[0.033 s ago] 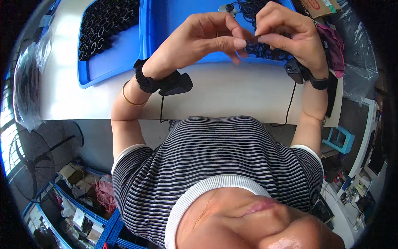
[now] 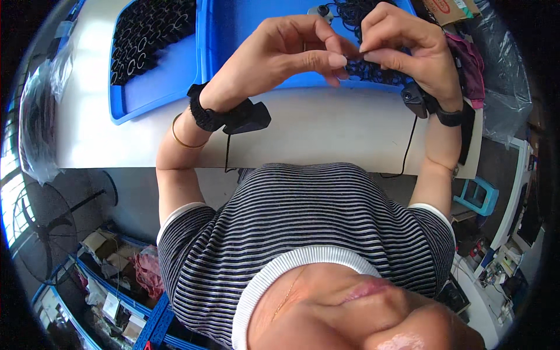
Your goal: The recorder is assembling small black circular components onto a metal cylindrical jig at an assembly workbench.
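Observation:
My left hand (image 2: 297, 51) is raised over the front part of a blue tray (image 2: 245, 26), fingers curled and thumb close to the index finger. Facing it, my right hand (image 2: 411, 51) pinches thumb and index together, its fingertips close to those of the left. Whatever lies between the fingertips is too small or hidden to name. Beneath and behind the right hand is a heap of thin black loops (image 2: 373, 71) in the same tray. A small grey-and-white round part (image 2: 319, 13) sits at the heap's far left side.
At left, another blue tray (image 2: 169, 73) holds rows of black ring-ended pieces (image 2: 149, 38). Both trays rest on a white table (image 2: 326, 137). Cabled black devices are strapped to my wrists. Clear plastic sheeting (image 2: 501, 81), maroon cloth (image 2: 466, 64) and a cardboard box (image 2: 446, 10) lie at right.
The fingers of both hands have shifted very slightly; the trays and their contents are unmoved.

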### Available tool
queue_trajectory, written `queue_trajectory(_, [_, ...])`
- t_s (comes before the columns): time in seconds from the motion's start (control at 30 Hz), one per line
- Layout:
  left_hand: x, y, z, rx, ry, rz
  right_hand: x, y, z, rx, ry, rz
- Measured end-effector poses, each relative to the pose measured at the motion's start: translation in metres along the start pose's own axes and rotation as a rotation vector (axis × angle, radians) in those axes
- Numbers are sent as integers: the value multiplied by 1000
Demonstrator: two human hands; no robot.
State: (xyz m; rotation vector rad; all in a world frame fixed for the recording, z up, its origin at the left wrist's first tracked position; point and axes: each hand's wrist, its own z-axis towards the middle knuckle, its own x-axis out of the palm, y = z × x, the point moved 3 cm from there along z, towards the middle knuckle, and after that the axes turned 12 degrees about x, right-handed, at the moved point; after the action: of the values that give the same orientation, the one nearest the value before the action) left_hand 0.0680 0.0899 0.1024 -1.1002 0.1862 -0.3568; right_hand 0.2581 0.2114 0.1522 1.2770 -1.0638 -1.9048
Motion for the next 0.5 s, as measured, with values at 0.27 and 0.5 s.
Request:
queue_trajectory(0.27, [8, -36, 1, 136, -209, 484, 3, -5, -5, 347, -120, 255])
queue_trajectory(0.5, [4, -38, 10, 190, -125, 774, 11, -26, 4, 330, -46, 379])
